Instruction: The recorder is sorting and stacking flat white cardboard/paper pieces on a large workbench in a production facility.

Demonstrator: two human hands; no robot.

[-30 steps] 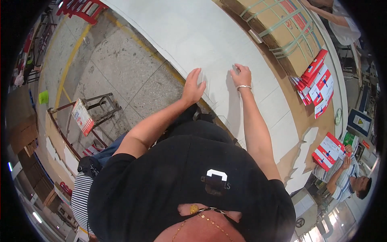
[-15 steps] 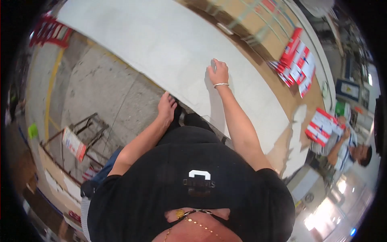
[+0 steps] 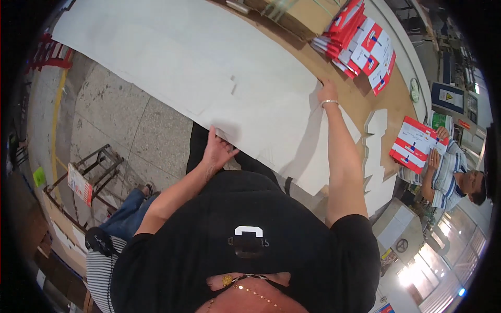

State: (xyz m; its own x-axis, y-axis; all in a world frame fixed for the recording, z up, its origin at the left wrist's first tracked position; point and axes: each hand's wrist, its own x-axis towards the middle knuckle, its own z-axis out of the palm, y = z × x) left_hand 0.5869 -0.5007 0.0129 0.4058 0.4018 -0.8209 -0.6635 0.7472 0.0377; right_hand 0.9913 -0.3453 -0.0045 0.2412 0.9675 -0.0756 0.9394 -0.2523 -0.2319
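A large white sheet (image 3: 172, 62), which looks like cardboard, lies across the table in front of me. My right hand (image 3: 327, 93) is at the sheet's far right edge, its fingers curled closed over that edge; the fingertips are partly hidden. At the near edge, my left hand (image 3: 216, 151) is open, thumb up and fingers spread beside the sheet. Small cut flaps show in the sheet's surface near its middle. To the right of my right forearm lies a white die-cut piece (image 3: 373, 151) with a notched outline.
Folded red-and-white printed cartons (image 3: 360, 47) lie on the brown board (image 3: 404, 99) at the far right, near a strapped cardboard stack (image 3: 297, 18). A co-worker (image 3: 443, 172) on the right holds a similar carton (image 3: 415, 143). A metal frame (image 3: 96, 182) stands at lower left.
My right hand has moved right to the sheet's far edge; the grey thing seen at its fingers before no longer shows. My left hand's fingers have spread. The view has shifted.
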